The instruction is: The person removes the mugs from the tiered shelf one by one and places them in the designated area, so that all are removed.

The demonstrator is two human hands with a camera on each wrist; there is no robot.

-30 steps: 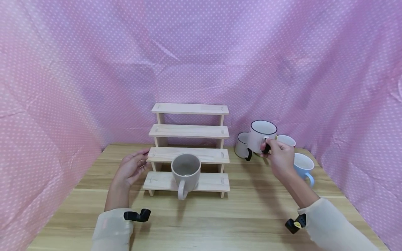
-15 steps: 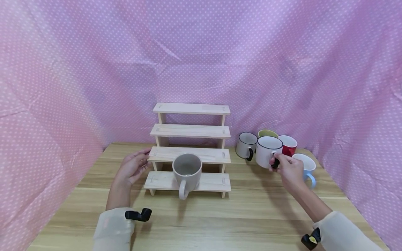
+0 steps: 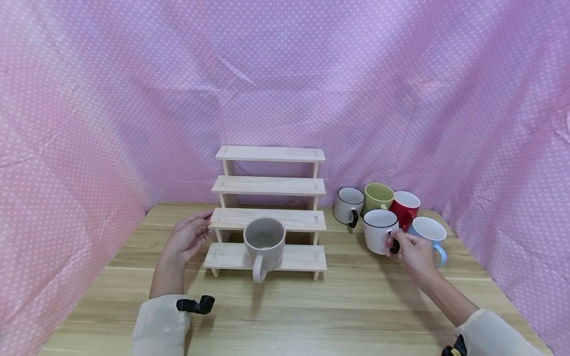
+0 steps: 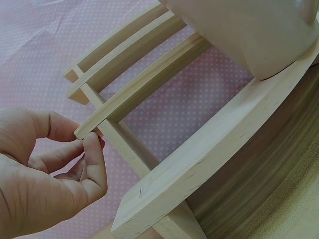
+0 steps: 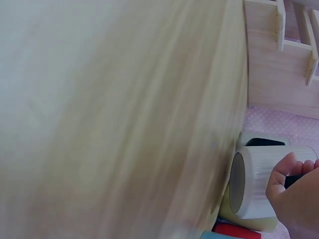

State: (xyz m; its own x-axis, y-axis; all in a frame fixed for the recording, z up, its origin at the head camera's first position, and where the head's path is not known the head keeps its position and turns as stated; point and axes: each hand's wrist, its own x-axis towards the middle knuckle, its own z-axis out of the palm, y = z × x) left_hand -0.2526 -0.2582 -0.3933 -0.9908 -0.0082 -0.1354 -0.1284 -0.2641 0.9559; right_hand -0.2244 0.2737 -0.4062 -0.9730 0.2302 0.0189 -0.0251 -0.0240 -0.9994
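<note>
My right hand (image 3: 416, 252) grips the black handle of a white mug (image 3: 377, 240) with a dark rim. Upright in the head view, the mug is low over the table, and its grey base (image 5: 238, 182) shows in the right wrist view. To the left stands a four-step wooden display riser (image 3: 269, 185). Thumb and fingers of my left hand (image 4: 55, 174) pinch the left end of its second step from the bottom (image 4: 144, 82). A beige-grey mug (image 3: 263, 249) stands on the lowest step, its handle toward me.
Behind the held mug are a white mug with black handle (image 3: 349, 205), a green mug (image 3: 378, 197) and a red mug (image 3: 404, 210). A light blue mug (image 3: 429, 232) stands right beside my right hand. Pink dotted cloth (image 3: 276, 74) hangs behind the wooden table (image 3: 285, 316).
My right hand has lowered the white mug toward me and slightly right, away from the riser, uncovering the green and red mugs. My left hand keeps its place on the step.
</note>
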